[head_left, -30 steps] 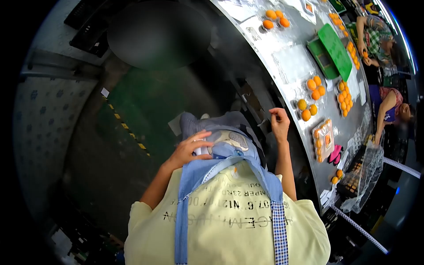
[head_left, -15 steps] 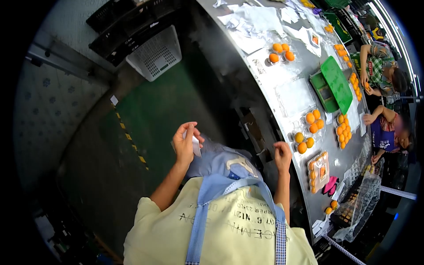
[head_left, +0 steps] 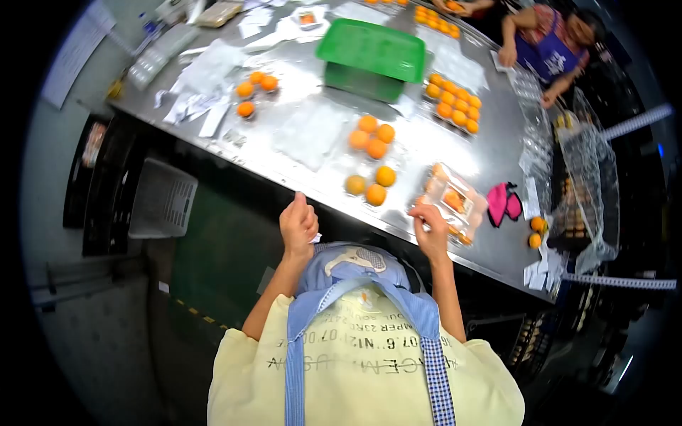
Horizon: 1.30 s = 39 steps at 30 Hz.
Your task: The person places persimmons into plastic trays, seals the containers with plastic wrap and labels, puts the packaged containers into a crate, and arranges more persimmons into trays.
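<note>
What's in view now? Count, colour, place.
metal table: 1, silver, centre
green box: 1, green, far side of table
orange groups: 3 (four, four, three), orange, on table
fuller orange trays: at least 2, orange, beyond and right of box
labelled pack: 1, clear, beside right hand
pink item: 1, pink/black, table right
papers: several, white, table ends
slatted crate: 1, grey, lower left
co-workers: at least 2, one purple-aproned, far side
left hand: 1, white slip at palm, near edge
right hand: 1, by pack
</note>
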Each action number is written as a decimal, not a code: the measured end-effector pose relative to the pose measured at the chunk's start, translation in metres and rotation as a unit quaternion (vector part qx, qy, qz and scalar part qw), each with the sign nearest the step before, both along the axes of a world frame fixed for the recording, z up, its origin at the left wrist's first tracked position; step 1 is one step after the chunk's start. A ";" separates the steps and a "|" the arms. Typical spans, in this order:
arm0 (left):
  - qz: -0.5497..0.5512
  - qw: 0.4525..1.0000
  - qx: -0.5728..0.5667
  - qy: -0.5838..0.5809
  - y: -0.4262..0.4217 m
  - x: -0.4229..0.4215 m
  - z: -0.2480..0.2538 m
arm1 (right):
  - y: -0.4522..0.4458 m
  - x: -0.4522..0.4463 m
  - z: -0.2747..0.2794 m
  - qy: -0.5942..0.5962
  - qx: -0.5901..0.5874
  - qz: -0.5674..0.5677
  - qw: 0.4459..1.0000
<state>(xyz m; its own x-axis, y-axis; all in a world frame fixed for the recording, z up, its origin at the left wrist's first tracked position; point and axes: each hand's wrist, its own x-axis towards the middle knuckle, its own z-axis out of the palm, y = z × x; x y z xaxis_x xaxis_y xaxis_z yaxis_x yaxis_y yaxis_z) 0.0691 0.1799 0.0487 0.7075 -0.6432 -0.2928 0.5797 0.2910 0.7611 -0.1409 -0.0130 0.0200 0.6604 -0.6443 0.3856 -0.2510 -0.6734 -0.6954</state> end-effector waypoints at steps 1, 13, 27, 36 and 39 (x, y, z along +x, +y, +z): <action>-0.005 1.000 0.014 -0.006 -0.021 -0.014 -0.002 | -0.005 0.000 0.007 0.003 0.013 0.023 1.000; -0.268 0.939 -0.081 0.198 -0.164 -0.120 0.005 | -0.045 -0.050 0.011 -0.059 0.029 0.092 0.994; -0.321 0.827 0.300 -0.350 -0.231 -0.111 -0.123 | -0.158 -0.303 -0.030 0.024 -0.006 -0.481 0.876; -0.340 0.875 0.280 -0.201 -0.240 -0.111 -0.100 | -0.176 -0.303 -0.064 0.087 -0.004 -0.439 0.895; -0.348 0.864 0.292 -0.215 -0.241 -0.108 -0.102 | -0.180 -0.299 -0.059 0.079 -0.050 -0.468 0.879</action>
